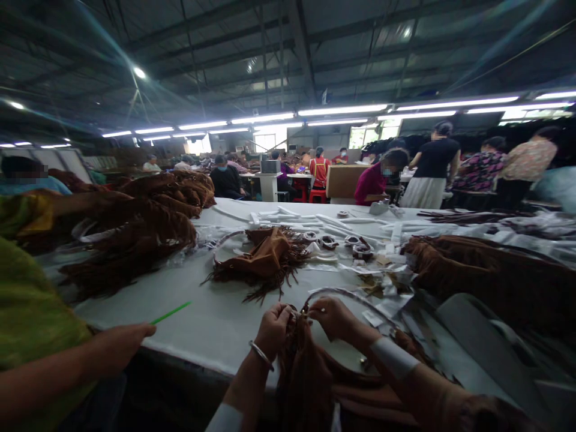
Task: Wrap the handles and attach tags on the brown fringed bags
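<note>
Beside the white worktable (pixel 211 327), left hand (pixel 273 327) and right hand (pixel 335 316) pinch the top of a brown bag (pixel 308 372), likely soft, light and limp, best held there.

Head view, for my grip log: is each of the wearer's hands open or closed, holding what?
Left hand: closed, holding soft brown suede-like material.
Right hand: closed at its top edge; exact grip unclear.
</note>
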A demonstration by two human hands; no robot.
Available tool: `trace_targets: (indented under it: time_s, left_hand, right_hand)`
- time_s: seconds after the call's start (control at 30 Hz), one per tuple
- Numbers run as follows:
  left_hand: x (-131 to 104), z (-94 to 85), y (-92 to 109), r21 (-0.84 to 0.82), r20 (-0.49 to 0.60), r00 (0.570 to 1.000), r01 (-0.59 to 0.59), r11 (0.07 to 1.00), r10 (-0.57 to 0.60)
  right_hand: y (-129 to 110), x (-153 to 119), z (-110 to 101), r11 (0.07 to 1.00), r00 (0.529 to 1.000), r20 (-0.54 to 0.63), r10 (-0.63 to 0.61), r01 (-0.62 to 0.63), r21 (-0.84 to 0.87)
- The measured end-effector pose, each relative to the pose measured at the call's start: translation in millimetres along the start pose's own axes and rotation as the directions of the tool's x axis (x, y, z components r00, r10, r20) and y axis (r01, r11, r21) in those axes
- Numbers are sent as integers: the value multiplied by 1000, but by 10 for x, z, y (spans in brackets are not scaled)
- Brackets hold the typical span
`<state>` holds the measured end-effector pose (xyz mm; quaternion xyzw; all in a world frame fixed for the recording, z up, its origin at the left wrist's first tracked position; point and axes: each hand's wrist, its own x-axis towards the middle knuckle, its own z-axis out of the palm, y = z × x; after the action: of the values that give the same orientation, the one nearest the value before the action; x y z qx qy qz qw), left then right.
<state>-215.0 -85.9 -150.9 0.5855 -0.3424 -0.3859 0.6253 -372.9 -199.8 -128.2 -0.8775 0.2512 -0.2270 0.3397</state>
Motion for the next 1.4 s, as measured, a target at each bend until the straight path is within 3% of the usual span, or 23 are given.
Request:
trace_targets:
  time_s: [0.07, 0.23, 0.43, 0.83, 1.1, 1.17, 1.27, 1.4]
  left_hand:
    - [-12, -6, 27, 41, 12, 1000, -25, 999, 25]
    - [-51, -73, 137, 145, 38, 996, -80, 986, 75]
    - [-86, -132, 203, 227, 79, 989, -138, 964, 123]
    - [-92, -168, 308, 418, 154, 960, -277, 866, 233]
    - [-114, -213, 451, 428, 239, 923, -378, 821, 301]
    - [-119, -219, 454, 396, 246, 931, -350, 849, 270]
    - [-131, -197, 390, 265, 249, 957, -214, 940, 148]
    - [-146, -97, 245, -116, 243, 970, 39, 993, -9]
  right_hand:
    - [-77, 98, 41, 993, 996, 35, -85, 87, -85]
    - [-189, 258, 137, 983, 983, 111, -144, 156, -101]
    - [-230, 212, 65, 975, 964, 177, -196, 211, -69]
    - [-324, 123, -25, 988, 949, 277, -152, 137, 71]
    - [-308, 131, -81, 992, 953, 280, -117, 96, 87]
    - [-295, 127, -76, 991, 957, 262, -125, 108, 80]
    - [-291, 120, -47, 986, 968, 184, -168, 167, 20]
    - [-289, 130, 6, 963, 962, 114, -248, 258, -83]
